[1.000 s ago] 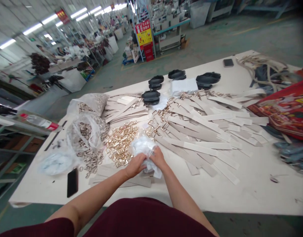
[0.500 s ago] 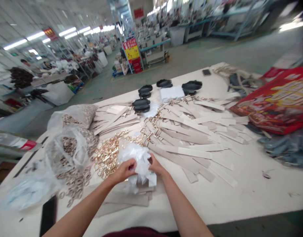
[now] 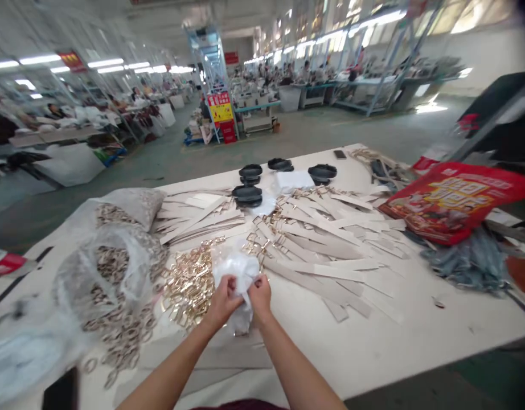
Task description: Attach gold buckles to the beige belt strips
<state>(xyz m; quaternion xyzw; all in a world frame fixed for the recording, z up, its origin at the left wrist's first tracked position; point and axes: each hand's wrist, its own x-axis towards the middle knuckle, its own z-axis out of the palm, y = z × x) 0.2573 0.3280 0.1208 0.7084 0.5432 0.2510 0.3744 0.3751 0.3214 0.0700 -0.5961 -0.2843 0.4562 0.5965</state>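
Observation:
A crumpled, translucent white plastic piece [image 3: 241, 269] is between my two hands near the middle of the table. My left hand [image 3: 225, 299] pinches its left side, and my right hand [image 3: 259, 293] pinches its right side, close to the other. Gold metal buckles [image 3: 188, 285] lie in a pile just left of my left hand. Beige straps with gold buckles [image 3: 326, 228] fan out to the right and beyond my hands. More flat beige strips [image 3: 211, 354] lie beneath my wrists.
Plastic bags of beige rings [image 3: 113, 259] stand at the left, with loose rings spilling out. Black round holders [image 3: 247, 196] sit toward the far edge. A red printed bag [image 3: 454, 199] lies at the right. A dark phone [image 3: 61, 392] is at the lower left.
The view has tilted up and turned. My hands have come closer together on the white plastic, which looks more gathered.

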